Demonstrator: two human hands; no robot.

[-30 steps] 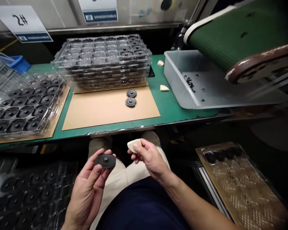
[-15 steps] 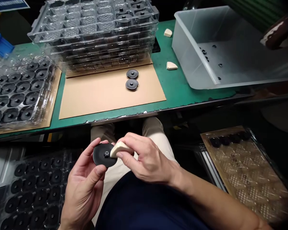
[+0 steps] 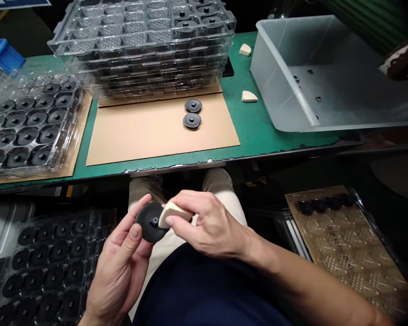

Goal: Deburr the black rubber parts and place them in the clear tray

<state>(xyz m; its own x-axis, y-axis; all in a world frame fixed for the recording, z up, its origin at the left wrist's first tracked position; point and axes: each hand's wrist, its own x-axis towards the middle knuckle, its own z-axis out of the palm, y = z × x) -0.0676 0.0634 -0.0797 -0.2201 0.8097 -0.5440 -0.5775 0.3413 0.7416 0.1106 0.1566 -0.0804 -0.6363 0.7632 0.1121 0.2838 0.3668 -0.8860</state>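
Above my lap, my left hand (image 3: 124, 258) grips a round black plastic disc (image 3: 149, 228) by its edge, thumb on the near side and fingers behind. A small raised hub stands at the disc's middle. My right hand (image 3: 207, 226) pinches a cream-coloured wedge, perhaps a sponge (image 3: 172, 213), between thumb and fingers. The wedge's edge touches the disc's face just right of the hub, hiding part of it. Two similar black discs, an upper one (image 3: 193, 106) and a lower one (image 3: 191, 120), lie on the cardboard sheet (image 3: 132, 136) on the bench.
Stacked clear trays (image 3: 146, 68) stand on the green bench (image 3: 258, 127). A tray of black discs (image 3: 27, 136) lies at left, another (image 3: 51, 271) below it. Two cream wedges (image 3: 245, 50) sit beside a translucent bin (image 3: 285, 86) holding small black bits. A part-filled tray (image 3: 347, 244) is low right.
The disc has turned and tilted a little in my left hand, and the wedge has shifted slightly against it. The whole view has moved slightly, so the bench things appear further right.
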